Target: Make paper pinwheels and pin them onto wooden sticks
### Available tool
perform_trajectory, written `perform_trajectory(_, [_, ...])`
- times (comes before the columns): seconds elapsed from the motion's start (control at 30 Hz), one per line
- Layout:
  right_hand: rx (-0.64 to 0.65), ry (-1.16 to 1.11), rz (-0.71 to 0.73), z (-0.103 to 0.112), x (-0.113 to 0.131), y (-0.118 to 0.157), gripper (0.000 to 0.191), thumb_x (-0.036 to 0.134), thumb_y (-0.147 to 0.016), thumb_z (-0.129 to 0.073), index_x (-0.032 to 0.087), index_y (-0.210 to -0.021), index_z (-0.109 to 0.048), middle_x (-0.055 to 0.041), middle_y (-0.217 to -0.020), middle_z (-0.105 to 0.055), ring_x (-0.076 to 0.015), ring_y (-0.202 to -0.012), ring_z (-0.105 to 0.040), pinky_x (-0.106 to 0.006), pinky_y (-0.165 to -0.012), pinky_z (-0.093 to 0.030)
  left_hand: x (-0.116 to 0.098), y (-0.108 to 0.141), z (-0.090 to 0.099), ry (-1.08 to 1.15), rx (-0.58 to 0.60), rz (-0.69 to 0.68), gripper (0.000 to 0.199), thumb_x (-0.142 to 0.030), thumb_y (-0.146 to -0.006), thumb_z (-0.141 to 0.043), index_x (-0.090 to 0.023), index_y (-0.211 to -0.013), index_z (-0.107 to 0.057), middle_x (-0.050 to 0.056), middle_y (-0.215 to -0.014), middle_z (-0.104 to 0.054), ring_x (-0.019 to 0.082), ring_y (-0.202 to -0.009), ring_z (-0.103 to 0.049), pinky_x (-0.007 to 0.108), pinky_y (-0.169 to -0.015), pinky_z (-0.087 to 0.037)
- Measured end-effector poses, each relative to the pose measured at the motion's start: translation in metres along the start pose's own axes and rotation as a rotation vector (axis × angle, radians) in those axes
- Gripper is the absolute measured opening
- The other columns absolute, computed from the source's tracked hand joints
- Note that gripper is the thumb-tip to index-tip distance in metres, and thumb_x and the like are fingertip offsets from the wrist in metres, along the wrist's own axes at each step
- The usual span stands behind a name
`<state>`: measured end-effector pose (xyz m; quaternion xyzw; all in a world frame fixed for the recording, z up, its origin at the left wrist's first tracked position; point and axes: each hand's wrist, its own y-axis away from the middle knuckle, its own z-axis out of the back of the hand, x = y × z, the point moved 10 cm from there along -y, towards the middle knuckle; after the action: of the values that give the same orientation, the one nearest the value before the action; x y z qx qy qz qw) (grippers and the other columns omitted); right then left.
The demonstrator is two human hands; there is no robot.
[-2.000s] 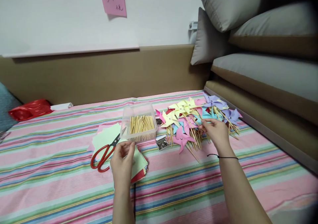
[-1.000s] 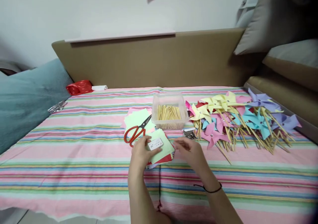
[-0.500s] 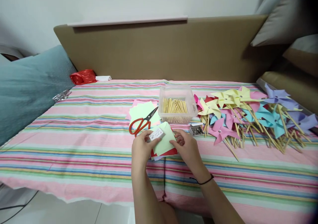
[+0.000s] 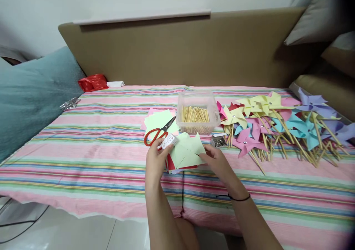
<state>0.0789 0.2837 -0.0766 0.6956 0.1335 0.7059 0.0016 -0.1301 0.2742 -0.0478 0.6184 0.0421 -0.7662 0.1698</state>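
A small white printed box (image 4: 168, 141) is gripped between the thumb and fingers of my left hand (image 4: 154, 160). My right hand (image 4: 215, 159) pinches the right edge of a pale green paper square (image 4: 187, 152) with slits cut in from its corners. Under that square lie red paper (image 4: 171, 164) and other coloured sheets. Scissors (image 4: 158, 133) with red handles rest just beyond my left hand, on a fanned stack of light green and pink paper (image 4: 156, 121). An open little box (image 4: 219, 142) of small metal pieces stands just beyond my right hand.
A clear plastic container (image 4: 198, 128) of short wooden sticks stands behind the papers. Several finished paper pinwheels (image 4: 245, 143) on sticks lie heaped at the right. A red plastic bundle (image 4: 93, 83) sits far left on the striped cloth (image 4: 97, 161), near a blue cushion (image 4: 33, 83).
My right hand has moved right, and the green paper it pinches now lies opened out, showing its slits. The white box in my left hand has shifted slightly left and away from me.
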Motion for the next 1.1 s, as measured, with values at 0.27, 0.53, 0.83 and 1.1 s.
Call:
perform_trajectory(0.27, [-0.186,-0.136,0.102,0.059,0.026,0.024,0.027,0.033,-0.072,-0.069,0.019,-0.095,-0.070,-0.0033,-0.094,-0.072,-0.0215,-0.089,-0.063,-0.030,-0.075,-0.048,-0.005,-0.004,-0.011,-0.442,0.030,-0.064,0.030,-0.036,-0.072,-0.066,-0.025,-0.100,-0.065,0.004,-0.099,-0.071,0.023,-0.084,-0.064,0.031,-0.069,-0.042])
perform_trajectory(0.53, [-0.408,-0.271,0.126,0.105,0.011,0.119,0.032,0.036,-0.070,-0.073,0.018,-0.096,-0.071,-0.0064,-0.094,-0.073,-0.0249,-0.090,-0.065,-0.034,-0.079,-0.050,-0.011,0.003,-0.037,-0.621,0.012,-0.296,0.036,-0.033,-0.075,-0.063,-0.017,-0.108,-0.064,0.013,-0.104,-0.066,0.027,-0.096,-0.060,0.035,-0.079,-0.044])
perform_trajectory(0.83, [-0.450,-0.336,0.222,0.095,0.034,0.235,0.024,0.041,-0.074,-0.071,0.020,-0.086,-0.071,-0.0043,-0.086,-0.070,-0.0227,-0.084,-0.063,-0.031,-0.076,-0.049,-0.055,0.100,-0.009,-0.394,-0.318,-0.437,0.048,-0.049,-0.083,-0.051,-0.014,-0.116,-0.057,0.016,-0.115,-0.059,0.031,-0.107,-0.054,0.044,-0.092,-0.041])
perform_trajectory(1.1, [-0.457,-0.055,0.523,0.077,0.087,0.310,0.009,0.031,-0.077,-0.070,0.023,-0.074,-0.073,-0.0045,-0.085,-0.062,-0.0203,-0.088,-0.058,-0.031,-0.079,-0.046,-0.037,0.251,-0.050,0.456,0.388,-0.024,0.043,-0.051,-0.079,-0.062,-0.016,-0.102,-0.064,0.009,-0.095,-0.068,0.015,-0.070,-0.061,0.028,-0.068,-0.048])
